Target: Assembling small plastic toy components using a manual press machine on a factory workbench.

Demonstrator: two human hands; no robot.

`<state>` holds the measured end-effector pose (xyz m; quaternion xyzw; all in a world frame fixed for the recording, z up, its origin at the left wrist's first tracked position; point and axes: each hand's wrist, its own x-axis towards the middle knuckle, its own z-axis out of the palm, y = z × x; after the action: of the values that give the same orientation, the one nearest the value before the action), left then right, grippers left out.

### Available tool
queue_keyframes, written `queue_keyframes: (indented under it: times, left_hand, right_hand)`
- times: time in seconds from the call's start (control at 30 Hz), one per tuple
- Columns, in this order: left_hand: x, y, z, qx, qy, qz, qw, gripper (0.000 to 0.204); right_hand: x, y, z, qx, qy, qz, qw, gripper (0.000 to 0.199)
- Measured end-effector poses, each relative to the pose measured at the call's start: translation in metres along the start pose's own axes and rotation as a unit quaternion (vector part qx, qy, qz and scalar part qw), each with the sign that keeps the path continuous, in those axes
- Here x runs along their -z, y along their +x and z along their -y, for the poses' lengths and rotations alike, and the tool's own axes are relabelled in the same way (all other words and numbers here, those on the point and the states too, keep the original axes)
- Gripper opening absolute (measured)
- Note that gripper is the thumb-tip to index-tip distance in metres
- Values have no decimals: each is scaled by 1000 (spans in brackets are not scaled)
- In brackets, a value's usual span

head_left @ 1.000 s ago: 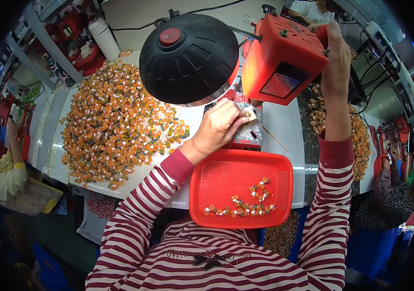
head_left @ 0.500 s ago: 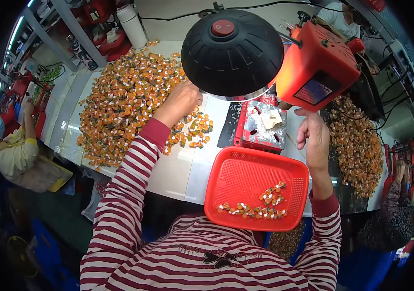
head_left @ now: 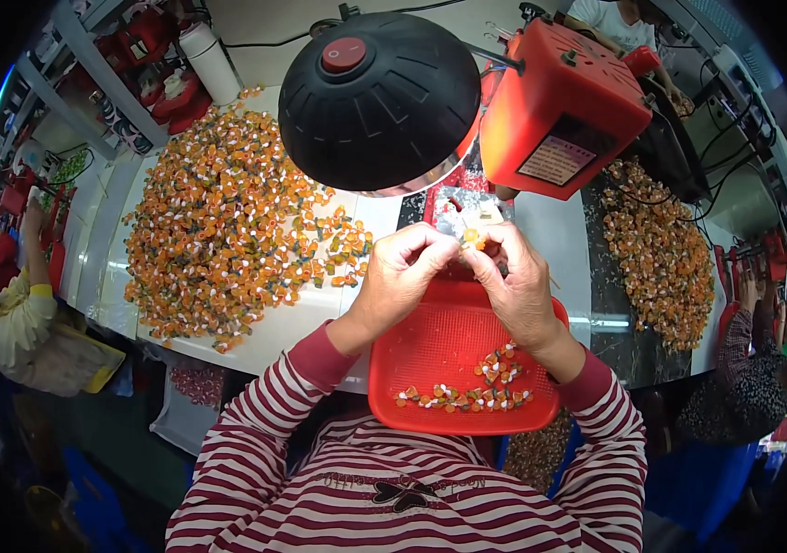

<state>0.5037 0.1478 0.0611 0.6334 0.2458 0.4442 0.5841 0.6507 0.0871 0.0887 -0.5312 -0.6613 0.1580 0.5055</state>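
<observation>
Over the far edge of the red perforated basket (head_left: pixel 416 341), my two hands meet in front of a red machine (head_left: pixel 550 111). My right hand (head_left: pixel 524 290) pinches a small orange piece (head_left: pixel 473 238) between thumb and forefinger. My left hand (head_left: pixel 402 276) is closed in a pinch right beside it; what lies between its fingertips is hidden. Along the near side of the basket lies a curved row of small orange, white and green pieces (head_left: pixel 467 399). A metal plate (head_left: pixel 453 214) with white crumbs sits just beyond my fingers, partly covered by them.
A large heap of small orange, white and green pieces (head_left: pixel 227 212) spreads on the left of the table. Another heap (head_left: pixel 659 263) lies right. A black lamp shade (head_left: pixel 379 106) overhangs the work spot. Co-workers sit left, right and at the far right; a white bottle (head_left: pixel 211 63) stands behind.
My left hand has come from the heap to the middle. My right hand has moved left to meet it, now pinching an orange piece. The whole view has shifted slightly.
</observation>
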Motion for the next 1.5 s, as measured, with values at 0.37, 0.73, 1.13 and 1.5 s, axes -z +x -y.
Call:
queue_keyframes:
  times: [0.37,0.73,1.13,1.5]
  left_hand:
    - [-5,37,12,-304,310,54,899,18]
    - [-22,63,27,-386,373,19,844,18]
    - [-16,63,29,-388,383,25,838,16]
    - [-12,64,24,-375,380,46,844,16]
  right_hand:
    - [54,15,-14,-176,120,-66,975,19]
    - [132,158,18,188,-151,-155,958,41]
    - [70,66,-3,61,12,-234,970,29]
    - [69,66,-7,63,37,-234,969,28]
